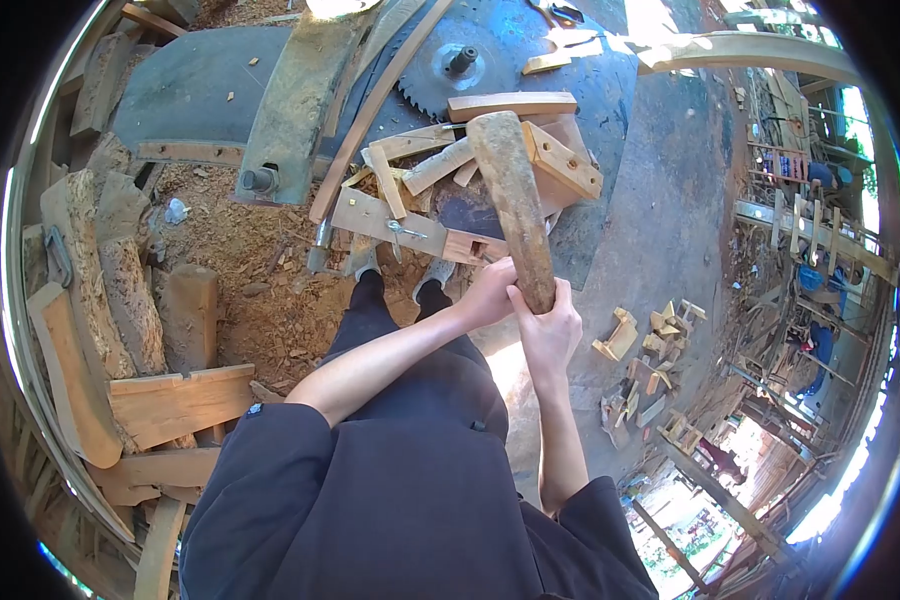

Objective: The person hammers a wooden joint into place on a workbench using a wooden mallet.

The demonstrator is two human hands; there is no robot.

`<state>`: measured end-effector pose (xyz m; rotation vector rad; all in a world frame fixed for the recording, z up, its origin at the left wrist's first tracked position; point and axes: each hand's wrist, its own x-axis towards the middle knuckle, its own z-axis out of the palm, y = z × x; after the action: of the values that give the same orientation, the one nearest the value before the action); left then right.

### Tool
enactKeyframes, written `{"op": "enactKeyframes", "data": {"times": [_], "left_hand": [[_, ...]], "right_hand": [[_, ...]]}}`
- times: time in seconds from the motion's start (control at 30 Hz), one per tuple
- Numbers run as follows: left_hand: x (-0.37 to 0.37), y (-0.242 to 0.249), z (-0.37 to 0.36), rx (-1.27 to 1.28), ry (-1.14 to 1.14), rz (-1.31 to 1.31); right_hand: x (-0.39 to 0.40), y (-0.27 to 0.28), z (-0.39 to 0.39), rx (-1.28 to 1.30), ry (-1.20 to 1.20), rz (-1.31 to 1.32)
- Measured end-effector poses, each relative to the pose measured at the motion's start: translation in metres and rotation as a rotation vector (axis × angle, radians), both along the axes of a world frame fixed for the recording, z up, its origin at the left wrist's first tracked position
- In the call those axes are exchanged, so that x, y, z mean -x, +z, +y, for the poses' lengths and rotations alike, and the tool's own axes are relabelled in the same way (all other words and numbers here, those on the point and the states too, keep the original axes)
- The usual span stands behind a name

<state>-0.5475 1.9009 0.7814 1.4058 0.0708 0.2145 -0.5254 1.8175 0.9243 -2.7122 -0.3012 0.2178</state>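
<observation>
My right hand [550, 328] is wrapped round the narrow end of a thick, worn wooden mallet [515, 195], shaped like a club. Its broad end points away from me over the blue bench. Close beside it, my left hand [491, 296] is closed near a wooden block with a square mortise [470, 247]. A thin dark thing shows at its fingers, but its kind is hidden. The block lies at the bench's near edge, against a flat board [390, 222] with a metal clamp-like piece [402, 235] on it.
A circular saw blade [455, 68] stands out of the blue bench [600, 75]. Around the mallet lie wood offcuts and a block with drilled holes [565, 165]. Sawdust [260, 330] covers the ground at left, by stacked timber [180, 405]. Cut wooden pieces [660, 345] lie at right.
</observation>
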Motion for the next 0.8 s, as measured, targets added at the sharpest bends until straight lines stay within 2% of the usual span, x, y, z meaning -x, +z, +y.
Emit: {"op": "enactKeyframes", "data": {"times": [0.13, 0.2, 0.4, 0.7, 0.8], "left_hand": [[-0.008, -0.002, -0.006, -0.052, 0.068, -0.076], [-0.011, -0.003, -0.012, -0.1, 0.069, -0.11], [-0.016, 0.005, -0.019, -0.129, 0.088, -0.154], [-0.02, -0.006, -0.022, -0.236, 0.011, -0.212], [-0.019, -0.007, -0.027, -0.231, 0.033, -0.205]], "right_hand": [[0.005, 0.007, -0.021, -0.14, -0.012, 0.009], [0.01, 0.02, -0.03, -0.307, -0.122, 0.06], [0.031, 0.049, -0.078, -0.307, -0.255, -0.015], [0.062, 0.032, -0.122, -0.29, -0.434, 0.095], [0.083, 0.015, -0.154, -0.327, -0.35, 0.022]]}}
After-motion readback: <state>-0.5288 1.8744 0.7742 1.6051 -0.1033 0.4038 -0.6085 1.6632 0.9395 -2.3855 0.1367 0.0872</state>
